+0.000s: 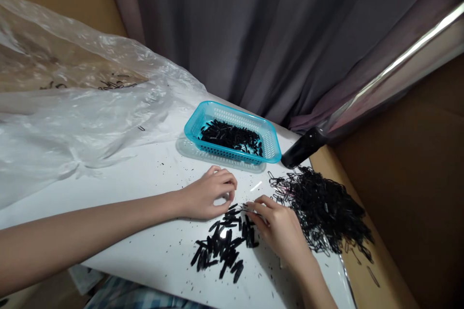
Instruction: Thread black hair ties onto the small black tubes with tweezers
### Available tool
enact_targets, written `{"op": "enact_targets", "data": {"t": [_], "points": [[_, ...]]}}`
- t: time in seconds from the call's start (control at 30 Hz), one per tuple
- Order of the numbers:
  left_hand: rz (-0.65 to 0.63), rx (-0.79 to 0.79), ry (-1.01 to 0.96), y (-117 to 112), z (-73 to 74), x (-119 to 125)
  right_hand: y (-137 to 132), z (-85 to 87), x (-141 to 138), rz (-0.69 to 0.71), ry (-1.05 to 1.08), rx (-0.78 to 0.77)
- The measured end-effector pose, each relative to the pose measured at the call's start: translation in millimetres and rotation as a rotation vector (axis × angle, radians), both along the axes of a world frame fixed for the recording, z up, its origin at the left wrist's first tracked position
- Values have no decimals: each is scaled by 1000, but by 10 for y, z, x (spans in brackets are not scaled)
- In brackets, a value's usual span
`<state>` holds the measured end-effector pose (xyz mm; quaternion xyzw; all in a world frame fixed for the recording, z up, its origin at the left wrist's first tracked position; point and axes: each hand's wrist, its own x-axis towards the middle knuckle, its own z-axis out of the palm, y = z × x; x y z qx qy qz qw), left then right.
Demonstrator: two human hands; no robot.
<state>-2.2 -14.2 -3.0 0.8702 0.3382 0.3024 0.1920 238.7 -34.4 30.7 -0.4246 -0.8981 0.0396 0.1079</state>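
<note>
Crumpled clear plastic sheeting (pixel 119 111) is spread over the far left of a white tabletop (pixel 137 178), with thin black scraps (pixel 116 82) seen against brown behind it and a single U-shaped black piece (pixel 141 128) lying near its right-hand side. Blue plaid cloth (pixel 141 294) is glimpsed below the table edge. The left hand (pixel 212 192) is held palm down with fingers curled, thumb and forefinger brought close; whether anything is gripped between them cannot be told. Short black strips (pixel 219 251) are scattered in a loose heap just below it, on the near part of the tabletop, and tiny dark crumbs are strewn around. Beyond the hands, a turquoise perforated basket (pixel 268 142) is partly filled with small black pieces (pixel 232 135), in front of a dark curtain (pixel 232 24). A slim dark piece (pixel 245 207) is pinched between the thumb and fingertips of the right hand (pixel 251 208). Farther right, a black object (pixel 303 148) is seen tilted above a tangled pile of black wire-like loops (pixel 322 207), bordered by brown cardboard (pixel 380 270)
</note>
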Motion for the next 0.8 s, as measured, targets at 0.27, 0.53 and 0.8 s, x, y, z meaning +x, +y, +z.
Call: {"op": "enact_targets", "data": {"t": [0.27, 0.53, 0.8], "points": [[-46, 32, -6, -12, -13, 3, -2, -14, -38, 39, -26, 63], [27, -21, -25, -1, 40, 7, -1, -1, -13, 43, 9, 98], [37, -19, 33, 8, 3, -9, 13, -36, -15, 6, 18, 104]]}}
